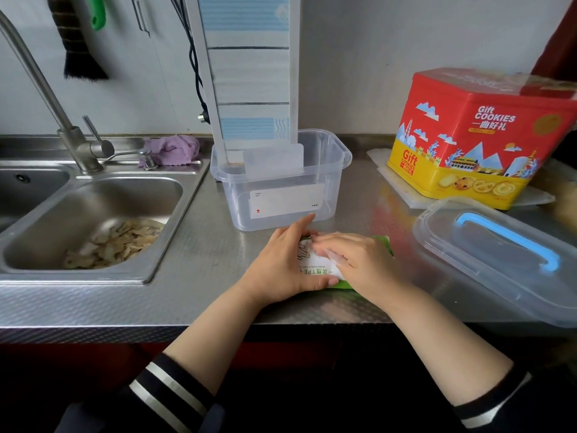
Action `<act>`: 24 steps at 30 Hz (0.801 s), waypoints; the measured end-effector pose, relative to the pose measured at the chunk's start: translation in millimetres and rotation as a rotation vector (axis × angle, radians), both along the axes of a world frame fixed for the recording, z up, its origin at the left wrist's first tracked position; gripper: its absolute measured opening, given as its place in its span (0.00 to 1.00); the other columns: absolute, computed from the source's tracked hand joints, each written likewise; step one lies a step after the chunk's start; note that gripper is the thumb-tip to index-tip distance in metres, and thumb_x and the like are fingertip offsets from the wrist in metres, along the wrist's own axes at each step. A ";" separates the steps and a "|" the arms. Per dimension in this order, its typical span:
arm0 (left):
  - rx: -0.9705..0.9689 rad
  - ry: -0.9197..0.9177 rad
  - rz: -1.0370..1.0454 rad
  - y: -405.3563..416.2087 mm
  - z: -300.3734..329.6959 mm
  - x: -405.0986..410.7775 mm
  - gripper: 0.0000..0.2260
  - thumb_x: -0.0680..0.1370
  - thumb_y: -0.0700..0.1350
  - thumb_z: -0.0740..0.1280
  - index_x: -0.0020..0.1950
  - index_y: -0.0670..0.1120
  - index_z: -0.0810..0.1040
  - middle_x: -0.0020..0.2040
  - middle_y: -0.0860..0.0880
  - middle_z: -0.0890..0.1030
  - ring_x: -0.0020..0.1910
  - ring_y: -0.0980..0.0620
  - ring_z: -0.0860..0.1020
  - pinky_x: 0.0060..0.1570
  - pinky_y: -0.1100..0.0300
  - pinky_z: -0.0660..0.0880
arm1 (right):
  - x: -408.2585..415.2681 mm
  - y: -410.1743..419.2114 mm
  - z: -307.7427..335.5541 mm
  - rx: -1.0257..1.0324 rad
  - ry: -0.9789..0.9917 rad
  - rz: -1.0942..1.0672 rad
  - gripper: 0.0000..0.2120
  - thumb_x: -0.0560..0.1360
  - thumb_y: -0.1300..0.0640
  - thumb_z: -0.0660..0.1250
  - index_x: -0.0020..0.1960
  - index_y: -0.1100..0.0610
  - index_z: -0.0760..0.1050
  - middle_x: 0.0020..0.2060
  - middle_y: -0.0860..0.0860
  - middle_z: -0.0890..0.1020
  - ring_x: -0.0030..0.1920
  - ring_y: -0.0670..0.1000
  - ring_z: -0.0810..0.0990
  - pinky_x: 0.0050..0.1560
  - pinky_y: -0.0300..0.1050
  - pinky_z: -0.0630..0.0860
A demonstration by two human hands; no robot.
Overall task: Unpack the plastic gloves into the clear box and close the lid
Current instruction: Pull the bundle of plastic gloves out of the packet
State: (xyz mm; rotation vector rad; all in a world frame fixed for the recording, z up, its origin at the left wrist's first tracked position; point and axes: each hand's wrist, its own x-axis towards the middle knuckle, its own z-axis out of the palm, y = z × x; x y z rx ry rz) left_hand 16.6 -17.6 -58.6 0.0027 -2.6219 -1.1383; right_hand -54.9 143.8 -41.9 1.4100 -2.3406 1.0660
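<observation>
A green and white pack of plastic gloves (317,271) lies on the steel counter near its front edge. My left hand (281,264) grips the pack's left end, thumb along its near side. My right hand (359,260) lies over the pack's top, and its fingers pinch clear plastic (335,256) at the pack's opening. Just behind the hands stands the clear box (331,170), open and with nothing in it, a white label on its front. Its clear lid (487,264) with a blue handle lies flat on the counter to the right.
A steel sink (93,220) with food scraps and a tap (40,89) are on the left, with a purple cloth (175,150) behind. A red and yellow cookie tin (474,135) stands at the back right. A tall white panel (246,73) leans behind the box.
</observation>
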 end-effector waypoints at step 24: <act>0.050 -0.032 -0.002 -4.9 -0.6 1.3 0.54 0.62 0.58 0.79 0.78 0.55 0.48 0.63 0.59 0.71 0.68 0.60 0.63 0.67 0.65 0.60 | -15.5 -13.2 6.2 0.094 -0.263 -0.074 0.07 0.76 0.55 0.69 0.49 0.45 0.84 0.48 0.40 0.84 0.50 0.42 0.81 0.53 0.42 0.75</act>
